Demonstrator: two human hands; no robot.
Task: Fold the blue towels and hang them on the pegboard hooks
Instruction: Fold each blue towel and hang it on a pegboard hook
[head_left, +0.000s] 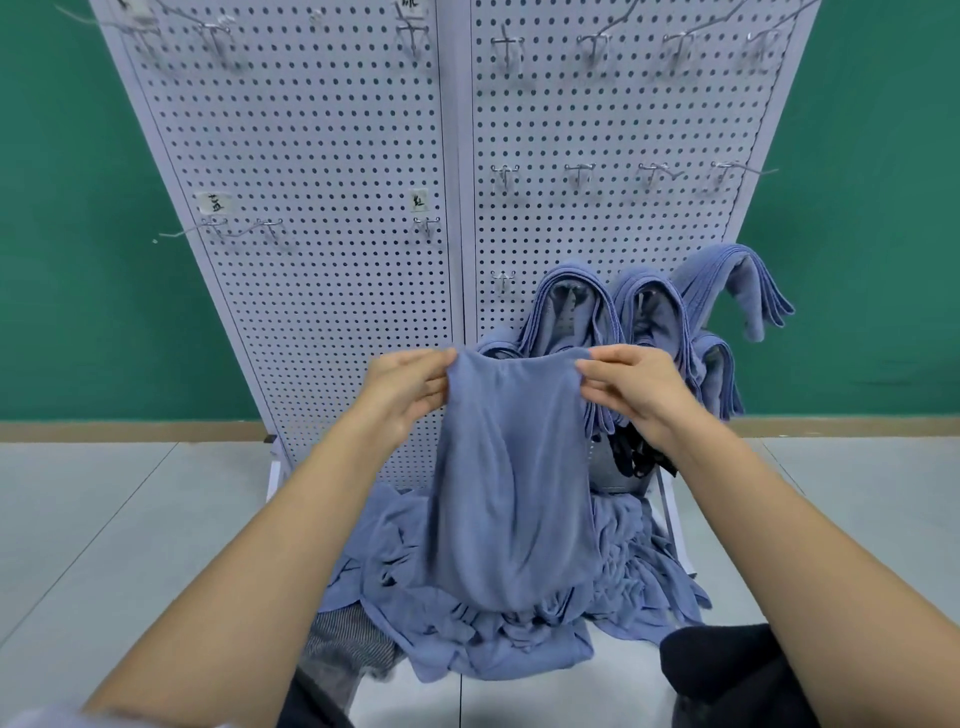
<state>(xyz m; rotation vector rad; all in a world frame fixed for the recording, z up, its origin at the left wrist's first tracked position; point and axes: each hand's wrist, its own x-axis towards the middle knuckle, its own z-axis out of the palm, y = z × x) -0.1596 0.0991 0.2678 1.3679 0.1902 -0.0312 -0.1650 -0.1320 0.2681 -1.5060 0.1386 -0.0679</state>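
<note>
Two pinch grips, left hand (410, 387) and right hand (631, 387), on blue towel (511, 467); hem indistinct against pile (519, 642).

head | faces forward-down | close over hands | pegboard (322, 260) just beyond

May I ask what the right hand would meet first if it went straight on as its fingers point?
The right hand points across the held towel towards the left hand, probably met first.
</note>
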